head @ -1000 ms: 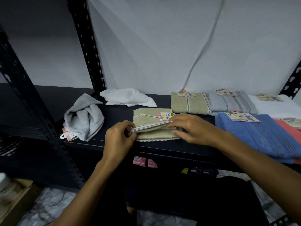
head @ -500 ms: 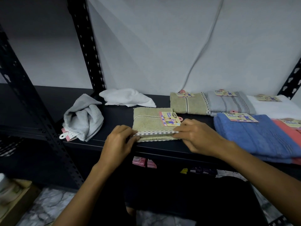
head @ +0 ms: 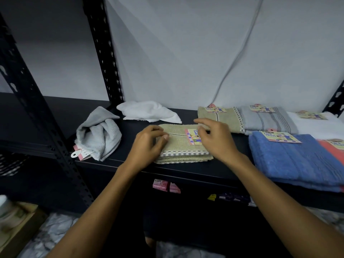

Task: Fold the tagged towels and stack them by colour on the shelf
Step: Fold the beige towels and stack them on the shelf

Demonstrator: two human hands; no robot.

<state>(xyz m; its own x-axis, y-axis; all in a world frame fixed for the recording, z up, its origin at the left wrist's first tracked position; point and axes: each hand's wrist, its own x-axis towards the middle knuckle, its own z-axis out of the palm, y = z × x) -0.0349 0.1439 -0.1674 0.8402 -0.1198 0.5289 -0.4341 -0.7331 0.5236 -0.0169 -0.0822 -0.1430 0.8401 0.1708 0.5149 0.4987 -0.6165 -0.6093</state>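
Note:
A folded olive towel (head: 178,148) with a checked border and a pink tag (head: 193,136) lies near the front of the black shelf (head: 186,170). My left hand (head: 149,144) rests on its left part with loosely curled fingers. My right hand (head: 216,138) hovers over its right side and tag, fingers relaxed and spread, slightly blurred. Behind it lies another folded olive towel (head: 219,118). A crumpled grey towel (head: 98,135) with a tag and a crumpled white towel (head: 149,112) lie at the left.
Folded tagged towels fill the right: grey (head: 270,121), white (head: 320,125), blue (head: 294,161) and coral (head: 333,153). Black perforated posts (head: 104,53) stand at the left and back. Pink soap boxes (head: 161,184) sit on the shelf below.
Both hands let go of the olive towel's front edge and moved up over its top. The fold now lies flat with the tag showing.

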